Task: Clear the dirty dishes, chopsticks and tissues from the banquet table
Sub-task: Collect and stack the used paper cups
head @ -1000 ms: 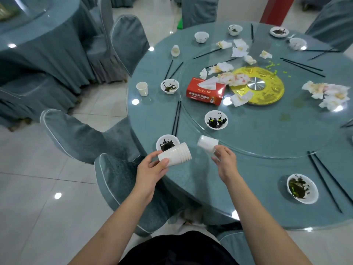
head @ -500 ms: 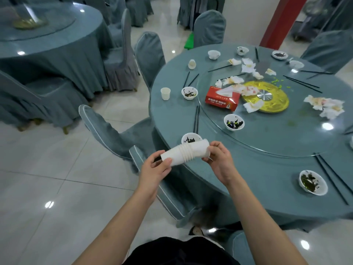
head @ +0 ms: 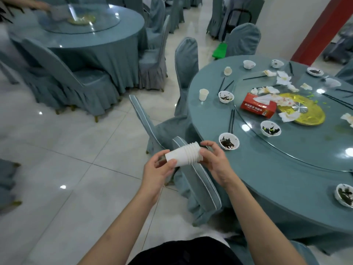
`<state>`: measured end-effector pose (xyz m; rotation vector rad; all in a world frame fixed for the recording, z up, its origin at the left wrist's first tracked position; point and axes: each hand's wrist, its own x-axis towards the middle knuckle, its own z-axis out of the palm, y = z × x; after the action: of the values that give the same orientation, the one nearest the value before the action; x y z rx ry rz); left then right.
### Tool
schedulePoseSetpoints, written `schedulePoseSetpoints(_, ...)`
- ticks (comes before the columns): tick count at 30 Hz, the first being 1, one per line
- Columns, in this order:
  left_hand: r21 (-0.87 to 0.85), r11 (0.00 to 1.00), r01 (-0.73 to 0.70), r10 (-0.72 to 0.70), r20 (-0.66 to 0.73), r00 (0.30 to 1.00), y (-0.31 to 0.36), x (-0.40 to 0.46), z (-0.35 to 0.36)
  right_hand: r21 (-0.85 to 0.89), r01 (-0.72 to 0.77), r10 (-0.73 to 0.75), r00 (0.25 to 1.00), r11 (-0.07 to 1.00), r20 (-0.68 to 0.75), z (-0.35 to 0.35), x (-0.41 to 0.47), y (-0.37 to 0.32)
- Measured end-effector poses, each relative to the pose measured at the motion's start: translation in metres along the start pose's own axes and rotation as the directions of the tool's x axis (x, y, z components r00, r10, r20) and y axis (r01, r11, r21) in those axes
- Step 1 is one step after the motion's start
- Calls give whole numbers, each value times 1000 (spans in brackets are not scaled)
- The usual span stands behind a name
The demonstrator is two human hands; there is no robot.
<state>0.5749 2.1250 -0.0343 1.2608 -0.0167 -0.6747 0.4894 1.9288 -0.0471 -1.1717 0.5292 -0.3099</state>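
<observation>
**Stacked cups held off the table's edge**

We hold a stack of white paper cups on its side between both hands, out over the floor just left of the banquet table. Our left hand grips the base end, thumb across the wall; our right hand curls round the ridged rims. On the table sit sauce-stained white bowls, black chopsticks, crumpled tissues and a lone paper cup. A red tissue box carries white writing too small for us to read. Grey-blue covered chairs stand on pale glossy floor tiles; another round table stands behind.
</observation>
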Motion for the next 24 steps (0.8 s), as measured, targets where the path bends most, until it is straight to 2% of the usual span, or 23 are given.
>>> schedulePoseSetpoints(12, -21, 995, -95, 92, -112, 989, 30, 8, -79, -129, -22, 37, 993, 991, 116, 96, 33, 9)
schedulePoseSetpoints(17, -15, 991, -136, 132, -161, 978, 53, 31, -115, -155, -10, 34, 987, 988, 156, 143, 71, 15)
schedulePoseSetpoints(24, 10, 993, -120, 119, -216, 969, 98, 94, -160, -172, 8, 27, 980, 985, 199, 204, 151, 21)
